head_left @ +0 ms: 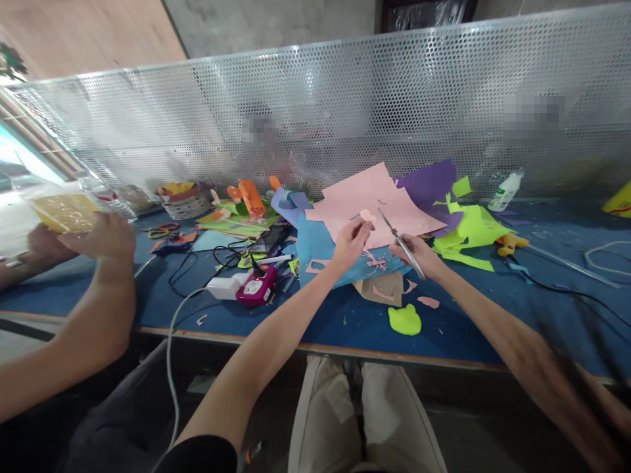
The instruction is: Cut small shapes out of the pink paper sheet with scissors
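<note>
My left hand [352,242] pinches a small pink piece [367,215], which looks like felt, above a large pink sheet [382,190]. Close by on the right, my right hand [417,255] is closed around a long, slim silver metal tool [408,251]. Its thin end points up and left over the pink sheet, near the small piece. Whether it is scissors, a knife or forceps I cannot tell. Under the pink sheet lies a blue sheet [315,246] with thin pink offcuts [377,261] on it. A yellow-green, animal-head-shaped piece [405,320] lies in front on the table.
Purple [431,180] and yellow-green sheets [468,233] lie at right, near a white bottle [506,191]. At left are a magenta power adapter [256,286] with cables, scissors [163,230] and a basket [183,202]. A co-worker's hands [101,236] hold a yellow package. Perforated metal panel [335,98] behind.
</note>
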Action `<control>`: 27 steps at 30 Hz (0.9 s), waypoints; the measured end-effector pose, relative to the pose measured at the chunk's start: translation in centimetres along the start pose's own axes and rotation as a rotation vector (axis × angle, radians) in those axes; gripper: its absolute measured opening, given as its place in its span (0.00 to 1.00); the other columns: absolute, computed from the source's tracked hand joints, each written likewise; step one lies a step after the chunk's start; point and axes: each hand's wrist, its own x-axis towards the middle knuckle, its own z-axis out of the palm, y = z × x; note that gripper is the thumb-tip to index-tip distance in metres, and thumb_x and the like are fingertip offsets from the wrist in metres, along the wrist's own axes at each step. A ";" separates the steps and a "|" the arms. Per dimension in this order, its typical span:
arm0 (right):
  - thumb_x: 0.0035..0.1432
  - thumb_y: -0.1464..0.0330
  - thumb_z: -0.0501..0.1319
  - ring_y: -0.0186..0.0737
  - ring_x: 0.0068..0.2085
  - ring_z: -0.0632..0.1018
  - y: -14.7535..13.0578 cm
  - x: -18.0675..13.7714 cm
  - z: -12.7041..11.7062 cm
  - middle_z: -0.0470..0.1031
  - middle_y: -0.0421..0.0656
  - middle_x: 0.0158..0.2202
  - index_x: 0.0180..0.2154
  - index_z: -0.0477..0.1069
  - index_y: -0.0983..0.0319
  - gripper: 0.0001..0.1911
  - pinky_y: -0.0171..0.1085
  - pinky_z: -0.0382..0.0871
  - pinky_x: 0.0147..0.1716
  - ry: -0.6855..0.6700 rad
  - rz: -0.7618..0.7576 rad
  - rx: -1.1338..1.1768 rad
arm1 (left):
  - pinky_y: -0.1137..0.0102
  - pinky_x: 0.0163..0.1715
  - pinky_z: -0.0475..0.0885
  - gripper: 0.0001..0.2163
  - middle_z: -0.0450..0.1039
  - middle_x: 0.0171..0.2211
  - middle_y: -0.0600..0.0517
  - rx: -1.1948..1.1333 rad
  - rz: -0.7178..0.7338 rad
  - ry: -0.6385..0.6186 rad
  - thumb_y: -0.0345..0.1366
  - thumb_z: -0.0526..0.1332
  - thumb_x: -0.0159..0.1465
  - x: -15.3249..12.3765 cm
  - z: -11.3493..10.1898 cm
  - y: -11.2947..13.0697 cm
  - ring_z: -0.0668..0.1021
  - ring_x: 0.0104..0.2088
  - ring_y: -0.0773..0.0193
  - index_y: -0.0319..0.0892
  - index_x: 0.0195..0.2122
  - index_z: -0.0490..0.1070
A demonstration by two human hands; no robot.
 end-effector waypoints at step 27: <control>0.60 0.37 0.62 0.35 0.25 0.68 -0.3 -1.1 0.2 0.65 0.37 0.24 0.29 0.64 0.58 0.31 0.37 0.66 0.26 -0.226 -0.060 0.041 | 0.71 0.21 0.56 0.22 0.58 0.20 0.58 -0.159 -0.051 -0.040 0.58 0.64 0.66 -0.8 1.2 0.7 0.60 0.21 0.72 0.41 0.32 0.70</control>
